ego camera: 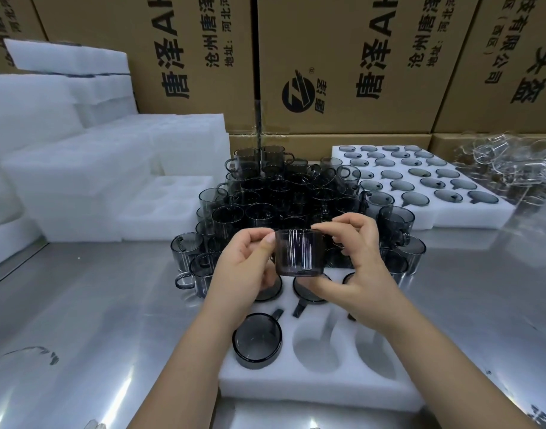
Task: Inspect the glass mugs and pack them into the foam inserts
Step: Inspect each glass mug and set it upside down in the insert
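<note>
Both hands hold one smoky glass mug (pixel 298 253) in the air above the near foam insert (pixel 312 387), in front of the mug pile.

Left hand (pixel 243 269): grip closed on the mug, thumb and forefinger pinching the left side near the rim, other fingers curled lower down by the base.

Right hand (pixel 356 269): grip also clamped on the mug, forefinger lying along the top rim, thumb under the base, remaining fingers curled at the right side. The mug's handle is hidden, probably behind these fingers; cannot tell.

The held mug sits roughly upright, side wall to the camera, with white light streaks on the glass.

The near foam insert lies on the steel table (pixel 79 320). A packed mug (pixel 256 340) sits in its front-left pocket, and two more pockets behind it hold mugs, partly hidden by the hands. The front middle and front right pockets show bare foam.

A pile of loose mugs (pixel 281 196) is stacked just behind the insert. A full foam insert (pixel 469 216) sits back right. Foam stacks (pixel 79 168) sit at left, cardboard boxes (pixel 342 57) behind, and clear glassware (pixel 506 165) at far right.
</note>
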